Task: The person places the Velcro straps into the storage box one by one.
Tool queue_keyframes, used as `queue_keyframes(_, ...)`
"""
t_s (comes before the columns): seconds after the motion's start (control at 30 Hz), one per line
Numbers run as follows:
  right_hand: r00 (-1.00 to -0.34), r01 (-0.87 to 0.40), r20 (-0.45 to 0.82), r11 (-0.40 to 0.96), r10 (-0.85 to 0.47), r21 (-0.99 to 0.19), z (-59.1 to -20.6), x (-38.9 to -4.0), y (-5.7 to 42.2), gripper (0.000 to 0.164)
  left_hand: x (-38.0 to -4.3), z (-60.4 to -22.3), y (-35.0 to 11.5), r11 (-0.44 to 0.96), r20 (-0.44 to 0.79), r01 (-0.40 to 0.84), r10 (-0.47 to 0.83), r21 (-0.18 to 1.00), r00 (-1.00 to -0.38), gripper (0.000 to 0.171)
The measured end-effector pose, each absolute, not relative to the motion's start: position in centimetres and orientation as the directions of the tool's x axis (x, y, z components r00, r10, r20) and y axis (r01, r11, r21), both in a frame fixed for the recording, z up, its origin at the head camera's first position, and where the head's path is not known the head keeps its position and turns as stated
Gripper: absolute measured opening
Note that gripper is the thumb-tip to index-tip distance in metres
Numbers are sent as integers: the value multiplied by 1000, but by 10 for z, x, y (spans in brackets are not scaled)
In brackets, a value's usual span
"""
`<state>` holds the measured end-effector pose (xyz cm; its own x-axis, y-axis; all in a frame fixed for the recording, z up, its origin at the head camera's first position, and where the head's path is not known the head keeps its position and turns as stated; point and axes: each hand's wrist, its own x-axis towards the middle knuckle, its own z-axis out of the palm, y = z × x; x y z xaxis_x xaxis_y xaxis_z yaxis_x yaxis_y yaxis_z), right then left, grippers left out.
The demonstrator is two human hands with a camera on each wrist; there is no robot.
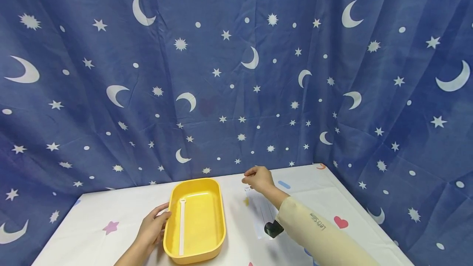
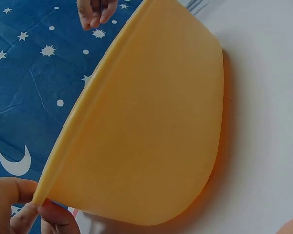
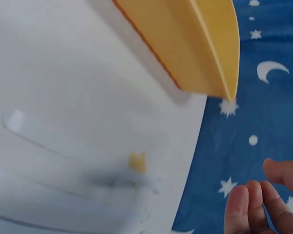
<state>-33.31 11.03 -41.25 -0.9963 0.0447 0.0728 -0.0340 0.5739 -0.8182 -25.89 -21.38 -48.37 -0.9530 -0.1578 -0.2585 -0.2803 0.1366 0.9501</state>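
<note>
My left hand (image 1: 153, 227) grips the left side of a yellow tub (image 1: 221, 212) with rounded corners. In the left wrist view its thumb and fingers (image 2: 58, 217) pinch the tub's rim. Inside the tub lies a long white strip (image 1: 182, 229) with a small loop at its far end. My right hand (image 1: 260, 179) hovers past a clear, faintly lined plastic piece (image 1: 258, 210), which the forearm partly covers. Nothing shows between its bent fingers and thumb in the right wrist view, where a gap parts them.
A white cloth (image 1: 92, 216) printed with coloured shapes covers the table. Behind it and to the right hangs a blue curtain (image 1: 207, 126) with moons and stars. A dark shape (image 1: 273, 229) shows beside the right sleeve (image 1: 314, 225).
</note>
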Motion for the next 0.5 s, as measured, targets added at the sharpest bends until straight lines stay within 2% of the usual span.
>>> queue_keyframes(0.5,-978,83,46,578,205,-812,-428,-343,149,22,-258,-484,-214,149,-261,-286,-168,946,-951,51)
